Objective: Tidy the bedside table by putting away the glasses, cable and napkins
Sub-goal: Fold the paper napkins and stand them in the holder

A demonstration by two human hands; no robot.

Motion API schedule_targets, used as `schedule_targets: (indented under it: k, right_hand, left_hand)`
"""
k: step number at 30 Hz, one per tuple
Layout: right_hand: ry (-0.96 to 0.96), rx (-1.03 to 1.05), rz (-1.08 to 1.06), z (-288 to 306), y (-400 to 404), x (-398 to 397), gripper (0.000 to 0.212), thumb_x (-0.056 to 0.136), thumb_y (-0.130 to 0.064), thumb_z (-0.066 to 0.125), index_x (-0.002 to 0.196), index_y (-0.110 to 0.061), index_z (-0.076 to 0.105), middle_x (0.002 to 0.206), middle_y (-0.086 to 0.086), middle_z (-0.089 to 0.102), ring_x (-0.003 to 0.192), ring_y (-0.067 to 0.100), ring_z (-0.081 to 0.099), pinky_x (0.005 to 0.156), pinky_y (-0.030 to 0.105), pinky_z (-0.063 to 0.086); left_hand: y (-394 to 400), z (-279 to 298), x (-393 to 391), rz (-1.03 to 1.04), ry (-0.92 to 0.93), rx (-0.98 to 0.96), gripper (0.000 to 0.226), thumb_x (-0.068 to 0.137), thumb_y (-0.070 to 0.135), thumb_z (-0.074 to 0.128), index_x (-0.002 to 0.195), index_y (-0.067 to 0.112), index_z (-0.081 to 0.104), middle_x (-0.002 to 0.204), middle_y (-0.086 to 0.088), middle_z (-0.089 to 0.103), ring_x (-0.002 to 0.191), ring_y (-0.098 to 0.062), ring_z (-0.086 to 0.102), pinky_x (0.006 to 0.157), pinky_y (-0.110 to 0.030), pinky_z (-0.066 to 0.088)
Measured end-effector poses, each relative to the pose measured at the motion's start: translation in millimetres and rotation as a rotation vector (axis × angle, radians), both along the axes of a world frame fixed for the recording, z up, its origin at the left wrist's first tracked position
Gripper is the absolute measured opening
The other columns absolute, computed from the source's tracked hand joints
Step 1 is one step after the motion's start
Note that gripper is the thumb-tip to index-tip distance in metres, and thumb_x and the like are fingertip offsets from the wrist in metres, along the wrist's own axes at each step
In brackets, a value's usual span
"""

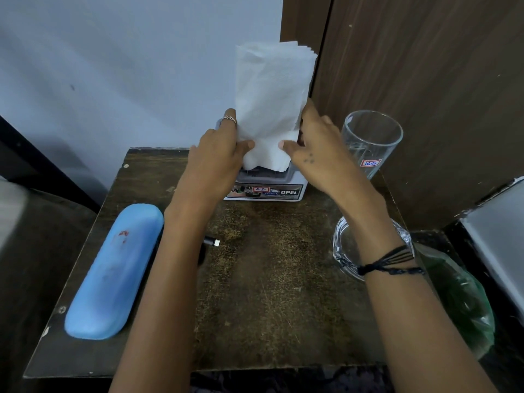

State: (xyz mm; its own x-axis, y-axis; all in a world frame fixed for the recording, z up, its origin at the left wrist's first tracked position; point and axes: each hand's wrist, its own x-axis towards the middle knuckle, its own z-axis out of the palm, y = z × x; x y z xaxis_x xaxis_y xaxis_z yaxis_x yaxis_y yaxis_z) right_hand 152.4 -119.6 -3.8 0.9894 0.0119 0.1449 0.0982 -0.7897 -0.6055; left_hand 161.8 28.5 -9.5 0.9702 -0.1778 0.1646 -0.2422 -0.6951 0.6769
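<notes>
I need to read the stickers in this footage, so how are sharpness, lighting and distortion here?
Head view: wide-angle bowing bends the table edges; light is dim and even, without harsh glare; the napkins are the brightest area yet keep texture; the drinking glass sticker reads clearly; the blue case looks slightly soft.

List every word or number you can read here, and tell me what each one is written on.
"OPEL": printed on the front label of the grey napkin holder.
"JOYO": a small logo beside it on the same label, barely legible.
"42": handwritten on a red-edged sticker on that label.
"169": handwritten on a red-edged sticker on the drinking glass.
Red marks on the blue glasses case: too smudged to read.
</notes>
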Motion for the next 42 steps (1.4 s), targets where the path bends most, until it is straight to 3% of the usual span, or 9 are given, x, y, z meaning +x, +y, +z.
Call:
schedule_targets:
  k: [4, 9, 16, 21, 28, 31, 34, 38, 42]
  right_hand:
    - [0.044, -0.045, -0.002, 4, 2, -3, 0.060, 0.084, -0.013, 0.058, 0.135, -0.016, 0.026, 0.113, 0.011, 0.048, 0.114, 0.033, 0.043, 0.101, 0.046, 0.035]
    - [-0.097, -0.156, -0.071, -3, 13, -8, 0.053, 0.090, -0.011, 0.052, 0.138, -0.006, 0.028, 0.120, 0.013, 0.050, 0.118, 0.029, 0.039, 0.095, 0.041, 0.029]
    - [-0.259, -0.280, -0.072, -18, 12, -1, 0.013, 0.084, -0.006, 0.054, 0.095, -0.007, 0.061, 0.109, 0.009, 0.056, 0.109, 0.026, 0.040, 0.078, 0.035, 0.020]
    - [-0.179, -0.219, -0.009, -9, 8, -3, 0.004, 0.084, -0.009, 0.055, 0.085, -0.011, 0.053, 0.097, 0.004, 0.048, 0.110, 0.026, 0.039, 0.081, 0.036, 0.021]
    - [0.012, -0.265, 0.085, 5, 5, -6, 0.026, 0.082, -0.015, 0.054, 0.091, -0.013, 0.029, 0.094, 0.001, 0.032, 0.114, 0.022, 0.032, 0.085, 0.033, 0.017]
    - [0.005, -0.288, 0.084, 3, 6, -7, 0.029, 0.080, -0.013, 0.055, 0.097, -0.013, 0.031, 0.095, 0.000, 0.031, 0.112, 0.023, 0.034, 0.086, 0.034, 0.019]
    - [0.000, -0.296, 0.067, 1, 7, -5, 0.055, 0.080, -0.013, 0.055, 0.128, -0.003, 0.031, 0.098, 0.003, 0.032, 0.112, 0.022, 0.034, 0.084, 0.033, 0.019]
    - [-0.019, -0.303, 0.062, -1, 7, -3, 0.065, 0.079, -0.015, 0.056, 0.134, 0.001, 0.026, 0.099, 0.004, 0.034, 0.115, 0.022, 0.034, 0.084, 0.034, 0.019]
    - [-0.043, -0.320, 0.078, -4, 6, -4, 0.036, 0.078, -0.017, 0.058, 0.106, -0.007, 0.040, 0.097, 0.003, 0.035, 0.114, 0.022, 0.036, 0.082, 0.034, 0.017]
  left_hand:
    - [1, -3, 2, 0.008, -0.050, 0.046, 0.033, 0.095, 0.018, 0.046, 0.121, 0.001, 0.038, 0.087, -0.005, 0.044, 0.090, -0.036, 0.048, 0.093, -0.063, 0.036]
    - [6, -2, -1, -0.036, 0.032, 0.158, 0.049, 0.092, 0.023, 0.047, 0.135, 0.010, 0.027, 0.107, -0.005, 0.048, 0.114, -0.028, 0.040, 0.106, -0.065, 0.020]
    - [6, -7, 0, -0.065, -0.103, 0.255, 0.050, 0.082, 0.006, 0.048, 0.129, 0.010, 0.033, 0.087, -0.001, 0.036, 0.092, -0.021, 0.030, 0.099, -0.063, 0.030]
    - [6, -9, 1, -0.043, -0.080, 0.199, 0.038, 0.083, 0.006, 0.048, 0.119, -0.002, 0.040, 0.071, 0.012, 0.029, 0.088, -0.016, 0.026, 0.101, -0.065, 0.026]
    - [4, -9, 1, -0.060, -0.032, 0.052, 0.035, 0.081, 0.001, 0.046, 0.115, -0.004, 0.040, 0.073, 0.005, 0.031, 0.086, -0.018, 0.026, 0.098, -0.066, 0.029]
    - [4, -10, 1, -0.071, -0.037, -0.004, 0.022, 0.078, -0.002, 0.047, 0.090, 0.012, 0.037, 0.077, 0.003, 0.030, 0.083, -0.021, 0.029, 0.082, -0.046, 0.036]
    - [6, -11, 4, -0.099, -0.031, -0.069, 0.034, 0.073, 0.000, 0.050, 0.074, 0.030, 0.034, 0.073, 0.009, 0.038, 0.080, -0.028, 0.039, 0.065, -0.035, 0.032]
    - [3, -8, 3, -0.052, -0.008, -0.039, 0.035, 0.075, -0.002, 0.050, 0.072, 0.029, 0.033, 0.072, 0.011, 0.033, 0.081, -0.026, 0.033, 0.080, -0.045, 0.035]
    - [2, -7, 4, -0.017, -0.031, 0.186, 0.035, 0.077, -0.001, 0.049, 0.111, 0.002, 0.044, 0.069, 0.010, 0.026, 0.081, -0.019, 0.024, 0.103, -0.062, 0.023]
